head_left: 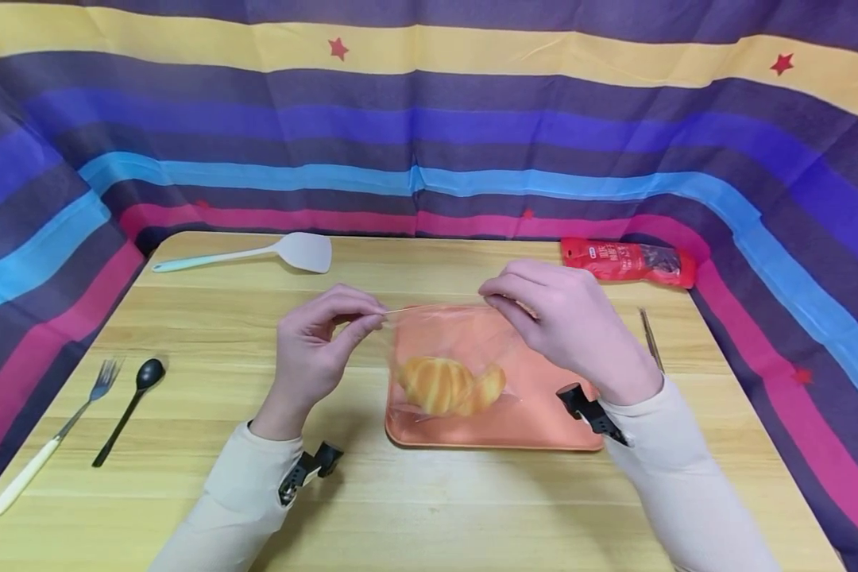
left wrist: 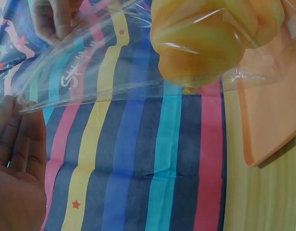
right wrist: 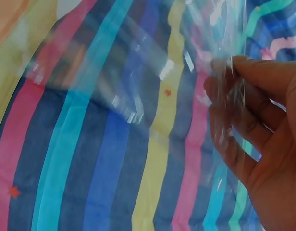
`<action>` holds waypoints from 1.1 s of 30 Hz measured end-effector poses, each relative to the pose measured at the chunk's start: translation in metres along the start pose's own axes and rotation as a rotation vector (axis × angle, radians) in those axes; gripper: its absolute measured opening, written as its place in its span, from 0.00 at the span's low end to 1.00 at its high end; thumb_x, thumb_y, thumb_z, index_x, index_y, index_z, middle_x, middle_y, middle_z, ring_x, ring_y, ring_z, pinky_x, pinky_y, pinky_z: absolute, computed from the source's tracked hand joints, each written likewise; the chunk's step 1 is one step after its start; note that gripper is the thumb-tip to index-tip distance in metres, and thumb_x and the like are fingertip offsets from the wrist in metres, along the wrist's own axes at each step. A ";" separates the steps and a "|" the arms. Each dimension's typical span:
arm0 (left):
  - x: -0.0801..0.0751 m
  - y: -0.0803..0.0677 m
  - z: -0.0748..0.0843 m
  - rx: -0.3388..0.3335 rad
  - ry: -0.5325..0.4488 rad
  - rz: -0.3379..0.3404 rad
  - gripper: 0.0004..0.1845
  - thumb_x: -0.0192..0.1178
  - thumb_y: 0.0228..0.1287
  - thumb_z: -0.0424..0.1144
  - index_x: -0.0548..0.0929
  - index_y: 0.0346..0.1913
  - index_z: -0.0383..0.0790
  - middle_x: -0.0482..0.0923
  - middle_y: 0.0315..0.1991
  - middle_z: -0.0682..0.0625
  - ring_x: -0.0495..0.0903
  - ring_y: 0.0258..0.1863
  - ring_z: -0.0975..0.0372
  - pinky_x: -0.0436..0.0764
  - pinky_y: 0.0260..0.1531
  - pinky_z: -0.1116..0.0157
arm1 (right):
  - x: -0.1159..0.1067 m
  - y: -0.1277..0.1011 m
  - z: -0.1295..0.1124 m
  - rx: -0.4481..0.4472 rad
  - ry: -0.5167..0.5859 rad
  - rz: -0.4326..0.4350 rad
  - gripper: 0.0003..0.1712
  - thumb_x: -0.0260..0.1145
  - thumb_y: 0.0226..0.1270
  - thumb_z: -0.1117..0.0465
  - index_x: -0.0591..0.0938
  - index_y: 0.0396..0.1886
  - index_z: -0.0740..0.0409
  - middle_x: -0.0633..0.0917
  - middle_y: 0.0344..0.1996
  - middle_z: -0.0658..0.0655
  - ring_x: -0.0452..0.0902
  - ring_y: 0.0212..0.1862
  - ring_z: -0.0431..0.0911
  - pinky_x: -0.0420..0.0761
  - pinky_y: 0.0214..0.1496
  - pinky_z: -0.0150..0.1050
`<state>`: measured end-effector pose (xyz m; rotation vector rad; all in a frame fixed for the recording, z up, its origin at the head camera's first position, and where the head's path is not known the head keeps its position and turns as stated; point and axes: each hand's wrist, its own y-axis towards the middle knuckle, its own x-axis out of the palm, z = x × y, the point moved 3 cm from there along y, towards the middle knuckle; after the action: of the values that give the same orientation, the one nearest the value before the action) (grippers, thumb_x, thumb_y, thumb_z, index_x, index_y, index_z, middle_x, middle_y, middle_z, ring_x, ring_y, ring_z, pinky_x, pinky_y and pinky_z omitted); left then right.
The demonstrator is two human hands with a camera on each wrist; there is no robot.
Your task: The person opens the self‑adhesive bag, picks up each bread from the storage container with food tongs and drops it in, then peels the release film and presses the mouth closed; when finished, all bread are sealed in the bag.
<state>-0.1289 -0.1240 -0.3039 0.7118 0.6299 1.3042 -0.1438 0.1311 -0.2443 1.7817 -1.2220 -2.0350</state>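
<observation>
**Two hands stretch a clear bag over an orange tray**

On the wooden counter (head_left: 472, 492) lies an orange tray (head_left: 543, 421). Above it hangs a clear plastic bag (head_left: 450, 342) with a golden croissant (head_left: 446, 385) low inside. The left hand (head_left: 314, 353) pinches the bag's top left corner; the right hand (head_left: 565, 322) pinches the top right, pulling the edge taut.
</observation>
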 end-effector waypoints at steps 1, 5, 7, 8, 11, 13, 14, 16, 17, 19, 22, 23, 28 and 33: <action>0.000 0.000 -0.001 0.000 -0.003 0.002 0.10 0.66 0.64 0.32 0.84 0.36 0.24 0.83 0.33 0.39 0.81 0.36 0.57 0.82 0.36 0.67 | -0.001 -0.002 0.002 0.005 -0.001 0.009 0.10 0.75 0.54 0.72 0.86 0.36 0.58 0.84 0.29 0.48 0.79 0.28 0.39 0.80 0.26 0.36; -0.002 -0.001 -0.002 -0.002 -0.010 0.013 0.10 0.66 0.64 0.32 0.84 0.35 0.23 0.83 0.34 0.40 0.82 0.36 0.56 0.82 0.35 0.68 | -0.006 -0.010 0.010 0.018 -0.008 0.037 0.13 0.77 0.50 0.73 0.86 0.35 0.57 0.84 0.28 0.48 0.78 0.26 0.39 0.79 0.25 0.36; -0.002 -0.002 -0.003 -0.004 -0.010 0.016 0.10 0.66 0.64 0.31 0.84 0.35 0.23 0.83 0.34 0.39 0.82 0.36 0.56 0.82 0.35 0.68 | -0.007 -0.014 0.013 0.028 -0.006 0.044 0.14 0.78 0.49 0.73 0.86 0.35 0.57 0.84 0.29 0.48 0.78 0.26 0.39 0.79 0.25 0.37; -0.002 -0.002 -0.003 -0.006 -0.009 0.016 0.10 0.66 0.64 0.31 0.84 0.35 0.23 0.83 0.34 0.40 0.82 0.36 0.56 0.82 0.35 0.68 | -0.007 -0.015 0.015 0.031 -0.004 0.045 0.15 0.78 0.49 0.74 0.86 0.35 0.57 0.84 0.29 0.48 0.78 0.26 0.40 0.79 0.26 0.37; -0.003 -0.003 -0.004 -0.009 -0.007 0.018 0.10 0.66 0.64 0.31 0.84 0.35 0.23 0.83 0.34 0.40 0.81 0.36 0.56 0.82 0.35 0.68 | -0.009 -0.020 0.019 0.049 0.011 0.042 0.17 0.78 0.48 0.76 0.87 0.37 0.59 0.84 0.31 0.50 0.79 0.29 0.41 0.80 0.28 0.37; -0.003 -0.003 -0.004 -0.011 -0.008 0.022 0.10 0.66 0.64 0.32 0.84 0.36 0.23 0.83 0.34 0.40 0.82 0.36 0.56 0.82 0.36 0.67 | -0.010 -0.024 0.023 0.062 0.032 0.043 0.17 0.77 0.48 0.77 0.87 0.39 0.60 0.85 0.32 0.51 0.79 0.30 0.42 0.80 0.30 0.36; -0.004 -0.003 -0.004 -0.012 -0.009 0.024 0.10 0.66 0.64 0.32 0.84 0.36 0.23 0.83 0.34 0.40 0.82 0.36 0.56 0.82 0.36 0.67 | -0.011 -0.025 0.024 0.070 0.044 0.047 0.18 0.77 0.48 0.78 0.87 0.39 0.61 0.85 0.32 0.52 0.78 0.30 0.42 0.79 0.31 0.36; -0.005 -0.003 -0.004 -0.015 -0.009 0.026 0.10 0.66 0.64 0.31 0.84 0.36 0.23 0.83 0.34 0.40 0.82 0.36 0.56 0.82 0.36 0.67 | -0.012 -0.028 0.028 0.090 0.063 0.059 0.17 0.76 0.47 0.78 0.87 0.38 0.61 0.85 0.31 0.51 0.78 0.30 0.42 0.78 0.31 0.34; -0.005 -0.003 -0.005 -0.016 -0.009 0.028 0.10 0.66 0.64 0.32 0.84 0.35 0.23 0.83 0.34 0.40 0.82 0.36 0.56 0.82 0.36 0.67 | -0.013 -0.029 0.029 0.101 0.070 0.067 0.17 0.76 0.47 0.79 0.87 0.37 0.61 0.84 0.30 0.51 0.77 0.29 0.41 0.77 0.31 0.33; -0.006 -0.003 -0.005 -0.021 -0.006 0.032 0.10 0.66 0.64 0.31 0.83 0.35 0.23 0.83 0.33 0.40 0.82 0.36 0.56 0.82 0.36 0.67 | -0.014 -0.032 0.031 0.128 0.076 0.086 0.16 0.77 0.46 0.78 0.87 0.35 0.61 0.84 0.28 0.50 0.75 0.27 0.40 0.75 0.30 0.31; -0.006 -0.003 -0.005 -0.027 0.001 0.037 0.09 0.66 0.64 0.30 0.83 0.35 0.23 0.83 0.33 0.39 0.82 0.35 0.56 0.82 0.36 0.67 | -0.015 -0.035 0.032 0.173 0.075 0.090 0.13 0.77 0.49 0.76 0.87 0.33 0.60 0.82 0.26 0.49 0.72 0.26 0.38 0.72 0.29 0.28; -0.006 -0.003 -0.006 -0.029 0.004 0.041 0.07 0.66 0.64 0.29 0.83 0.35 0.24 0.82 0.33 0.39 0.81 0.35 0.57 0.82 0.37 0.66 | -0.015 -0.036 0.033 0.191 0.078 0.086 0.12 0.76 0.50 0.75 0.87 0.33 0.60 0.82 0.26 0.48 0.71 0.26 0.37 0.71 0.29 0.28; -0.004 -0.003 -0.009 -0.050 0.019 0.052 0.02 0.63 0.62 0.22 0.83 0.37 0.29 0.80 0.33 0.39 0.79 0.35 0.57 0.81 0.36 0.67 | -0.015 -0.040 0.031 0.298 0.166 0.054 0.09 0.71 0.59 0.74 0.83 0.36 0.58 0.82 0.31 0.46 0.75 0.33 0.38 0.73 0.36 0.29; 0.000 -0.004 -0.013 -0.076 -0.037 0.051 0.03 0.56 0.66 0.20 0.76 0.41 0.22 0.84 0.38 0.38 0.84 0.40 0.54 0.83 0.41 0.63 | -0.011 -0.045 0.029 0.406 0.238 0.038 0.07 0.67 0.64 0.73 0.80 0.38 0.60 0.87 0.34 0.46 0.81 0.36 0.39 0.74 0.34 0.26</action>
<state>-0.1359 -0.1230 -0.3151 0.6924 0.5327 1.3512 -0.1502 0.1805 -0.2675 2.0766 -1.6612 -1.5755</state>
